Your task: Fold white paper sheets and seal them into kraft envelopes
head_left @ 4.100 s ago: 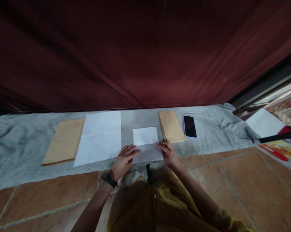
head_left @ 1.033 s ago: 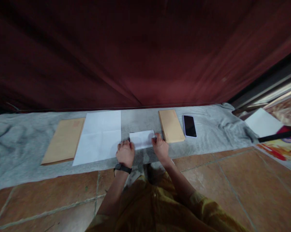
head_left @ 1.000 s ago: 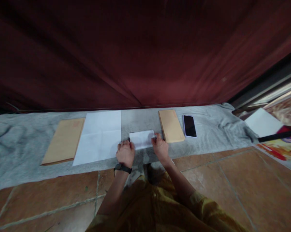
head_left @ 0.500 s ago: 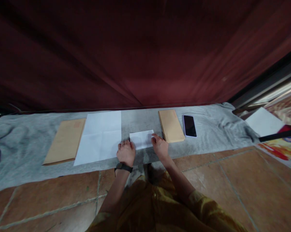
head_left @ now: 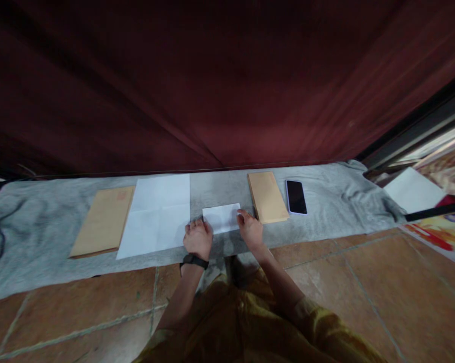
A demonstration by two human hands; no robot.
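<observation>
A small folded sheet of white paper (head_left: 223, 219) lies on the grey cloth in front of me. My left hand (head_left: 198, 237), with a black band on its wrist, is closed with curled fingers at the paper's left edge. The right edge is pinched between thumb and fingers of my right hand (head_left: 249, 228). Left of my left hand lies a larger white sheet (head_left: 155, 212) with faint crease lines, spread flat. Just beyond my right hand rests a stack of brown envelopes (head_left: 268, 196).
More brown envelopes (head_left: 102, 222) lie at the left, beside the large sheet. A phone (head_left: 296, 196) with a dark screen is right of the envelope stack. Grey cloth (head_left: 333, 201) covers the surface, with a dark red curtain (head_left: 227, 101) behind it. Tiled floor (head_left: 99, 307) shows below.
</observation>
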